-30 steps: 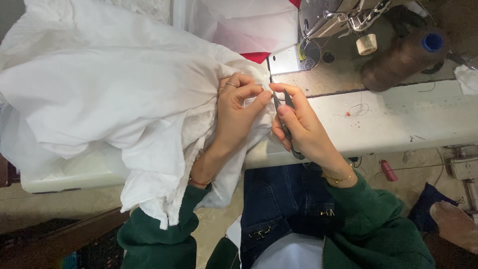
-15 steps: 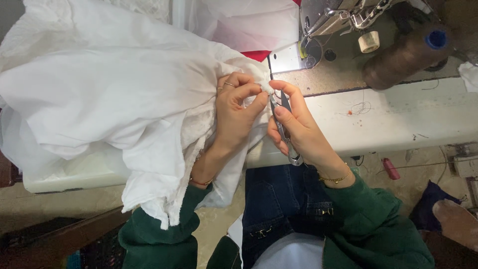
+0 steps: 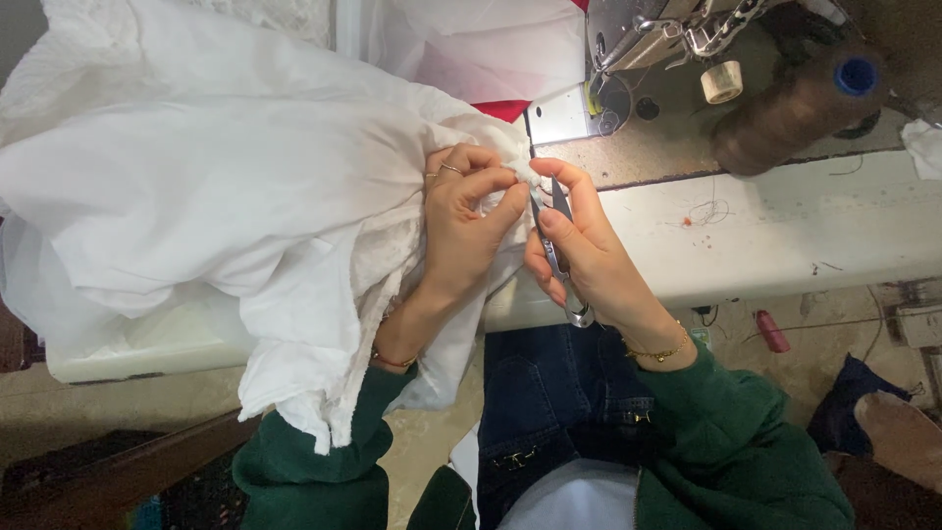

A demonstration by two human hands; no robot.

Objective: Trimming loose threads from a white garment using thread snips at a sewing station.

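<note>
we are snipping thread at the edge of the soft white cloth (image 3: 216, 206). our left hand (image 3: 461, 231) pinches a bunched bit by its fingertips, and our right hand (image 3: 579, 255) squeezes thin metal snips (image 3: 554, 245) just beside it. next needs a tiny, careful cut.

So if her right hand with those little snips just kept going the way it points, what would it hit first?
Most likely the bunched white fabric pinched by the left hand; the right hand aims its thread snips at it.
</note>
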